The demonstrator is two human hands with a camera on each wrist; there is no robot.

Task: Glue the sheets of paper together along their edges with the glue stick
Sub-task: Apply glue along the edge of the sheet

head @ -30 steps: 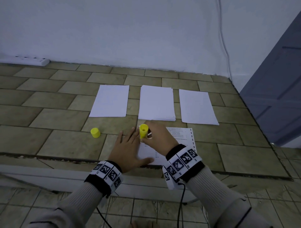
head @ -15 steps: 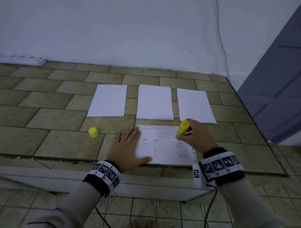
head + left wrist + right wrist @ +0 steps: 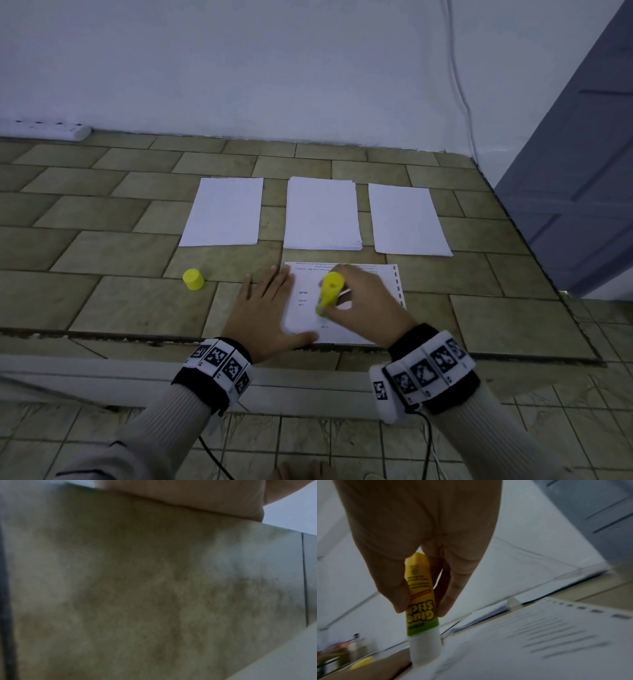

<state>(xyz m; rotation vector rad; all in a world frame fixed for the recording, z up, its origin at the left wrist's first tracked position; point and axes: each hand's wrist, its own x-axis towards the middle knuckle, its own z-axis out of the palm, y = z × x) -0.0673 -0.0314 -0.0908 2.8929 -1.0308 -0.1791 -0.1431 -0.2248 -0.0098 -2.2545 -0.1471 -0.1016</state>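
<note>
A: Head view first: where is the glue stick (image 3: 329, 292)?

B: In the right hand (image 3: 363, 301), over the printed sheet (image 3: 363, 329) nearest the person. The fingers are curled around the tube; the right wrist view shows fingertips (image 3: 400, 601) pinching the label just above the white collar, whose end is down at the paper near its left edge.

A: And the left hand (image 3: 265, 315)?

B: Flat, fingers straight and spread, pressing the sheet's left edge against the tiled counter (image 3: 102, 301). It grips nothing. The left wrist view gives only blurred tile.

A: Which way does the stick point?

B: Long axis tilted, the yellow base up and away from the person, the glue end down and toward them.

A: How will these handle?

B: I'd judge the stick light and rigid, best held low on the barrel as now, for control. The paper is thin and limp and would likely slide or wrinkle under the drag, so the flat palm matters.

A: Anything else?

B: The yellow cap (image 3: 193, 279) stands left of the hands. Beyond lie a single white sheet (image 3: 222, 212), a paper stack (image 3: 322, 212) and another white pile (image 3: 407, 219), side by side and apart.
</note>
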